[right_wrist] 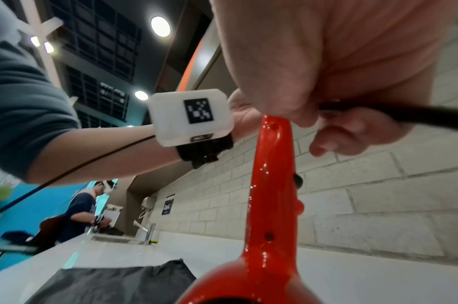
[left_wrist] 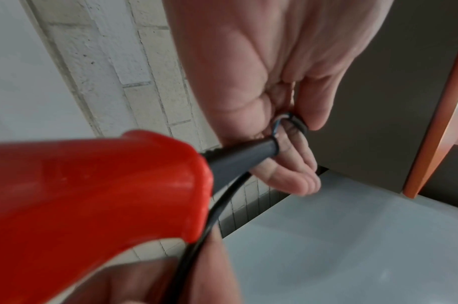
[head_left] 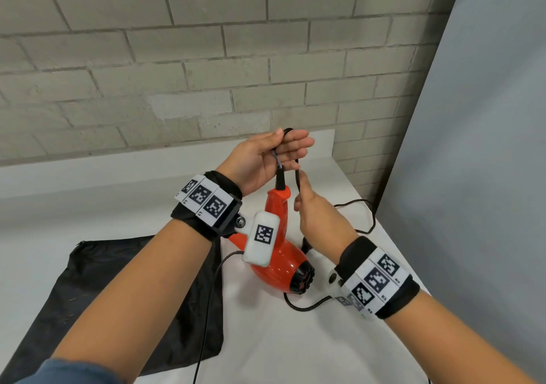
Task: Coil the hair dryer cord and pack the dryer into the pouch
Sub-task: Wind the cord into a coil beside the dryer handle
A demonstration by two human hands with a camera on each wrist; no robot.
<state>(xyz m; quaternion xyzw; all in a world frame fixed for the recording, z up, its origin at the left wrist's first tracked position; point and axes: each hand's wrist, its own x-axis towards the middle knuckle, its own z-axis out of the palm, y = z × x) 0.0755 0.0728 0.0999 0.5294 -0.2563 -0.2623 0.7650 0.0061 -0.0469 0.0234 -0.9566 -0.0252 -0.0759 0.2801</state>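
Forearms with tagged wristbands fill the near foreground of the head view, and between them the red hair dryer [head_left: 276,253] is seen with its body low over the white desk [head_left: 295,339] and its handle pointing up and away. The long axis of the dryer thus runs from the barrel near the person to the handle end beneath the left hand [head_left: 266,159]. A first loop of the black cord [head_left: 298,176] is draped over the nearly straight fingers of that hand, pinned by the thumb just above the strain relief. The cord is pinched just below by the right hand [head_left: 317,210], which is the nearer one to the slack. The rest of the cord trails on the desk to the right and behind the dryer. The black pouch [head_left: 124,295] lies flat to the left, untouched.
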